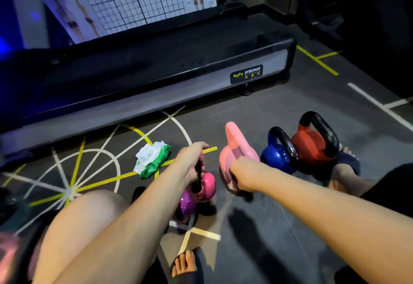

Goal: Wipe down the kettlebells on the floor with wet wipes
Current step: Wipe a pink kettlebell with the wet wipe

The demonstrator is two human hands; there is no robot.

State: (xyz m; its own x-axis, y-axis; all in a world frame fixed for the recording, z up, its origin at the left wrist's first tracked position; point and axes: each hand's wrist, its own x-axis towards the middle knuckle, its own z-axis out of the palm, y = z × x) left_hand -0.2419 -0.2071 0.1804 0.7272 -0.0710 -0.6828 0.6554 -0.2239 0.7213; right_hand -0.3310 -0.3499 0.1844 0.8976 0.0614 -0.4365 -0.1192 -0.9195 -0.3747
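- five kettlebells sit bunched on the floor (290, 205) in front of me, i'd guess so each stays within reach: hot-pink kettlebell (207, 183), purple kettlebell (186, 203), pale pink kettlebell (234, 147), blue kettlebell (271, 156), red kettlebell (310, 147).
- wet wipes pack (152, 159) lies near, just left of them, handy for a fresh wipe.
- left hand (192, 161) curls round the hot-pink one's black handle, wrist bent down, likely steadying it.
- right hand (242, 177) clasps the leaning pale pink one low down; i cannot tell whether a wipe sits under the palm.
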